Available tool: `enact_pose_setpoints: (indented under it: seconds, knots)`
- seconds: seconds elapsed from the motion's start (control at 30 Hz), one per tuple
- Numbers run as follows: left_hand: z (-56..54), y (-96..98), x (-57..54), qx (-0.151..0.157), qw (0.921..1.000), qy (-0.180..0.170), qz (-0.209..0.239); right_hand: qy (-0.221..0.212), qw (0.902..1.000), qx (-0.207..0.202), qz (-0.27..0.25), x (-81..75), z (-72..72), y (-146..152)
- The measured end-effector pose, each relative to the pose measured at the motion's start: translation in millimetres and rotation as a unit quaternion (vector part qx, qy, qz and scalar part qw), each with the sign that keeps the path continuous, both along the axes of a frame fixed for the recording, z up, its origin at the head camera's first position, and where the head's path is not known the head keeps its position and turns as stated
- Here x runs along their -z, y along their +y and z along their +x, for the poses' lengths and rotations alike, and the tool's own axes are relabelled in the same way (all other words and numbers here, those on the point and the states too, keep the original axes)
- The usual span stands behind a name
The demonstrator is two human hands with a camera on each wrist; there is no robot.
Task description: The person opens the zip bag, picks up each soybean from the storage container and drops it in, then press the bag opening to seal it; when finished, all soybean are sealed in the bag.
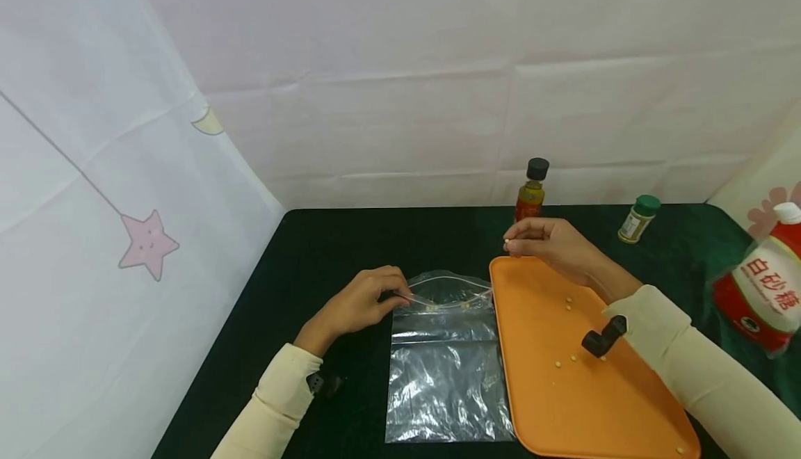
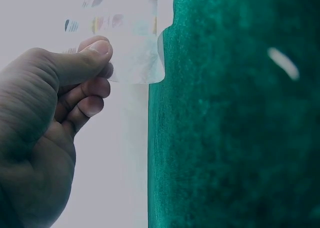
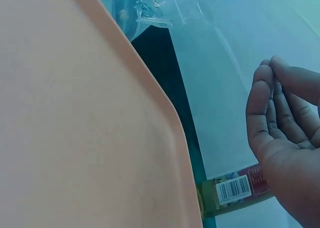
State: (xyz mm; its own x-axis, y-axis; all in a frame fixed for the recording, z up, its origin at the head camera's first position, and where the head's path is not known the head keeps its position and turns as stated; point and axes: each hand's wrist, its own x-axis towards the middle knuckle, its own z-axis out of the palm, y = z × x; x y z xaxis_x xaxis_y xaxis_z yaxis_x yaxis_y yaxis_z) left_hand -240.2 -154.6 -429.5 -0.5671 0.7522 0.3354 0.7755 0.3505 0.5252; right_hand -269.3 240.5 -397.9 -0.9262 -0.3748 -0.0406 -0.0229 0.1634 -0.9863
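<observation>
I see the orange tray (image 1: 551, 417) lying under the right sleeve (image 1: 701, 361), which could sweep its pale beans (image 1: 573, 358) if the forearm dips. Along its left side lies the clear zip-lock bag (image 1: 446, 382); its mouth could sag should the left hand (image 1: 363, 300), pinching one edge, let go. By the tray's far corner, the right hand (image 1: 563, 250) pinches what looks like one bean (image 1: 506, 240); a slack grip would drop it. I read 白砂糖 on the white sugar pouch (image 1: 766, 285); the black-capped bottle (image 1: 530, 198) shows a barcode (image 3: 233, 189); the green-capped jar's (image 1: 637, 221) label is illegible.
</observation>
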Motion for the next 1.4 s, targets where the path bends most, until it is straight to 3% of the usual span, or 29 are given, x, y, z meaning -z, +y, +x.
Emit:
enact_pose_setpoints:
  seconds: [0.2,0.5,0.63,0.73,0.83,0.97,1.07,1.2,1.4]
  knots:
    - [0.1,-0.6,0.7,0.002,1.0000,0.002,0.002,0.036,0.9974,-0.048,0.040,-3.7,4.2,-16]
    - [-0.9,0.0,1.4,0.001,1.0000,0.006,0.004,0.106,0.9764,-0.158,0.103,-12.1,15.8,-47]
    - [-0.3,1.2,0.6,0.001,1.0000,0.005,0.001,0.119,0.9751,-0.138,0.127,-13.7,17.0,-43]
    - [0.7,1.6,-0.5,-0.001,1.0000,0.004,-0.001,0.148,0.9669,-0.099,0.182,-16.1,16.5,-34]
    - [1.3,0.9,-0.7,-0.004,1.0000,0.006,-0.003,0.198,0.9416,-0.063,0.266,-21.2,14.9,-22]
    - [1.6,-1.3,-0.6,-0.009,0.9999,0.008,-0.001,0.247,0.8909,-0.027,0.380,-30.7,10.3,-4]
    - [2.1,-3.1,-0.3,-0.010,0.9999,0.005,0.002,0.258,0.8635,-0.021,0.433,-34.6,4.7,12]
    - [3.1,-4.6,1.5,-0.007,1.0000,0.001,0.002,0.252,0.8405,-0.043,0.478,-31.7,-0.6,30]
    - [3.0,-4.7,4.9,-0.005,1.0000,0.004,0.006,0.210,0.8283,-0.074,0.514,-14.2,-5.7,43]
